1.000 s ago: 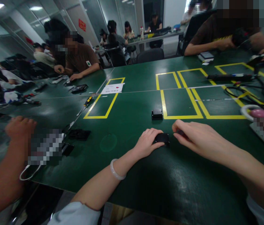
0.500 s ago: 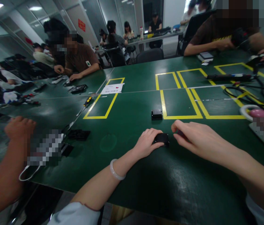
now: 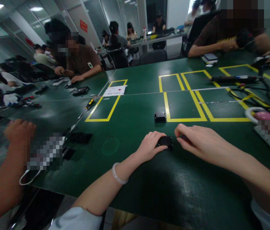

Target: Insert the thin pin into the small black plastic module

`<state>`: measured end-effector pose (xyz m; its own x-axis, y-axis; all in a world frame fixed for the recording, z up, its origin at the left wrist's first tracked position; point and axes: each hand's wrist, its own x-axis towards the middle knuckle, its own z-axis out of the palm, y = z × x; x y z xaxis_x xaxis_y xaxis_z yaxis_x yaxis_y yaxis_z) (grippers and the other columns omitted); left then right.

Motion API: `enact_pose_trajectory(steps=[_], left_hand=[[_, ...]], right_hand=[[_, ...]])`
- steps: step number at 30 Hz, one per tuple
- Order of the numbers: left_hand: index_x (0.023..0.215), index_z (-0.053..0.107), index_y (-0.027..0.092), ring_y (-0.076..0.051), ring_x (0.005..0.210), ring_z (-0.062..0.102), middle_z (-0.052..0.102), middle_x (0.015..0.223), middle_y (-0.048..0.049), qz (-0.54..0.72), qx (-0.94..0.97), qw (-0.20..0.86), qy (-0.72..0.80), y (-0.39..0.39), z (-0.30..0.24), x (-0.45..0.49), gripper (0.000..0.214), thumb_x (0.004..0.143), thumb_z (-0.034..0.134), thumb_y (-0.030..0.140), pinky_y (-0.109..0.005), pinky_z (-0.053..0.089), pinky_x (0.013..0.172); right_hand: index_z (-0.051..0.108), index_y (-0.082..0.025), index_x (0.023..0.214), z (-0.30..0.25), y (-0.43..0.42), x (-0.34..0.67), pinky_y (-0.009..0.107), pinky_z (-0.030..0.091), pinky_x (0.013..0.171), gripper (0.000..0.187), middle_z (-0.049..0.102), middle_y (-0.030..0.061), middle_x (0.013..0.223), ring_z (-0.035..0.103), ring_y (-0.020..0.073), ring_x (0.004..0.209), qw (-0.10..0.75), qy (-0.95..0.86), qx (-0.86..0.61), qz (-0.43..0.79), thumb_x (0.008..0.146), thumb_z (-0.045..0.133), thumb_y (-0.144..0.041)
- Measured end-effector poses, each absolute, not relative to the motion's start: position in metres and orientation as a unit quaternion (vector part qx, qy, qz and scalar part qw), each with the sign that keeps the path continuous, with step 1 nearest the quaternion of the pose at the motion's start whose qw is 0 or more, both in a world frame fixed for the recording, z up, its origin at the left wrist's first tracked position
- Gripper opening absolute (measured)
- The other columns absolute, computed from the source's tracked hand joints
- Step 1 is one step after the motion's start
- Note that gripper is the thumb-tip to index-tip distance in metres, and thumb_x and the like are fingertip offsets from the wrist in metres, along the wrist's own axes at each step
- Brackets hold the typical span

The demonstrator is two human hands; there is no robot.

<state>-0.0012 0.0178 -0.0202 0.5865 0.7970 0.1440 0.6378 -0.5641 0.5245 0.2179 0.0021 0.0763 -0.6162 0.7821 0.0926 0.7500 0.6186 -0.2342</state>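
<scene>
My left hand rests on the green table, its fingers curled around a small black block that lies flat in front of me. My right hand lies just right of the block, fingers bent and pinched over a small dark piece that is mostly hidden beneath them. A second small black block sits farther out, by the corner of a yellow taped rectangle. A pale bangle circles my left wrist.
A co-worker's arm lies at my left beside black parts and a screwdriver. Cables and a pink-and-white object sit at the right. A white paper lies in a yellow outline. Other people sit around the table.
My right hand has crept slightly left toward the block. My left hand and the block stay put.
</scene>
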Motion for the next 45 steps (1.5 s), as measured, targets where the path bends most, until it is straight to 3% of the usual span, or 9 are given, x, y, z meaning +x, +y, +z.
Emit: enact_pose_trajectory(steps=[5,10,22,30,45], left_hand=[[0.119,0.049,0.022,-0.024,0.104,0.050,0.056,0.115,-0.0064,0.190,0.865,0.210,0.415,0.0181,-0.0209,-0.0013,0.036,0.091,0.054,0.043,-0.036,0.040,0.091],[0.119,0.049,0.021,-0.023,0.103,0.050,0.056,0.114,-0.0061,0.190,0.866,0.207,0.415,0.0180,-0.0209,-0.0011,0.036,0.091,0.055,0.042,-0.036,0.041,0.090],[0.120,0.048,0.021,-0.024,0.105,0.050,0.055,0.117,-0.0068,0.190,0.864,0.213,0.414,0.0178,-0.0199,-0.0014,0.036,0.092,0.053,0.043,-0.036,0.041,0.090],[0.120,0.048,0.021,-0.024,0.105,0.050,0.056,0.116,-0.0069,0.187,0.866,0.212,0.413,0.0184,-0.0202,-0.0009,0.037,0.091,0.054,0.042,-0.037,0.041,0.092],[0.121,0.048,0.021,-0.023,0.104,0.050,0.056,0.115,-0.0067,0.191,0.862,0.218,0.415,0.0177,-0.0197,-0.0016,0.037,0.091,0.052,0.043,-0.037,0.041,0.091]], right_hand=[[0.046,-0.023,0.090,0.0781,0.0016,0.2169,0.028,0.035,0.058,0.011,0.060,-0.0003,0.074,0.058,0.0174,0.066,0.087,-0.893,-0.432,0.087,0.093,0.039,-0.031],[0.047,-0.023,0.089,0.0771,0.0020,0.2166,0.028,0.033,0.056,0.023,0.060,-0.0003,0.070,0.057,0.0187,0.064,0.083,-0.891,-0.439,0.076,0.094,0.039,-0.045],[0.042,-0.024,0.093,0.0755,0.0033,0.2199,0.027,0.034,0.055,0.006,0.059,-0.0013,0.073,0.058,0.0167,0.064,0.090,-0.889,-0.438,0.098,0.093,0.040,-0.030],[0.044,-0.024,0.087,0.0732,0.0039,0.2173,0.028,0.033,0.055,0.021,0.059,-0.0014,0.069,0.058,0.0182,0.063,0.094,-0.887,-0.449,0.063,0.094,0.040,-0.044],[0.046,-0.023,0.086,0.0724,0.0041,0.2214,0.026,0.030,0.052,0.012,0.060,-0.0019,0.070,0.057,0.0154,0.061,0.109,-0.889,-0.439,0.071,0.093,0.043,-0.032]])
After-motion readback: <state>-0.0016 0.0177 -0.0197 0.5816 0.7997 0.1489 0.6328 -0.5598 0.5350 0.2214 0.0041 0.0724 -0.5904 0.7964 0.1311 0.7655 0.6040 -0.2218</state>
